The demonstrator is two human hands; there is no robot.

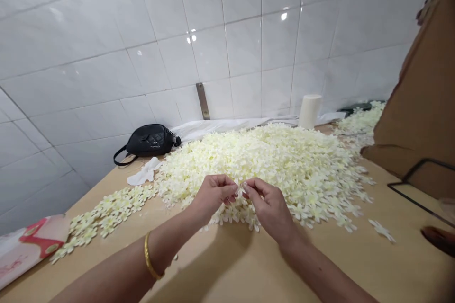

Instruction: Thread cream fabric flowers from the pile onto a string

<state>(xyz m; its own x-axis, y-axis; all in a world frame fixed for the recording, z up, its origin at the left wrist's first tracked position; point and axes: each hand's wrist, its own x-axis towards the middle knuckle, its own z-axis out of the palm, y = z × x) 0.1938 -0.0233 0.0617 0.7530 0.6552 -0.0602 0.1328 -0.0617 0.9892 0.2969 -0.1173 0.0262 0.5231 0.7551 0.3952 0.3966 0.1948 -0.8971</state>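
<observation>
A wide heap of pale yellow-white artificial flowers [263, 151] covers the middle of the wooden table [227, 265]. My left hand [215, 196] and my right hand [268, 206] meet just over the heap's front edge, fingertips almost touching. Both are pinched, thumb against forefinger. Something small and pale shows between the fingertips, too small to make out. A gold bangle [151, 255] circles my left wrist.
At the back left lies a black bag [151, 139], with crumpled white tissue [145, 172] before it. Loose flowers [110, 213] trail left towards a red and white packet [33, 246]. A white cylinder [310, 111] stands behind the heap. Brown cardboard [419, 99] and a black metal frame [423, 201] are right.
</observation>
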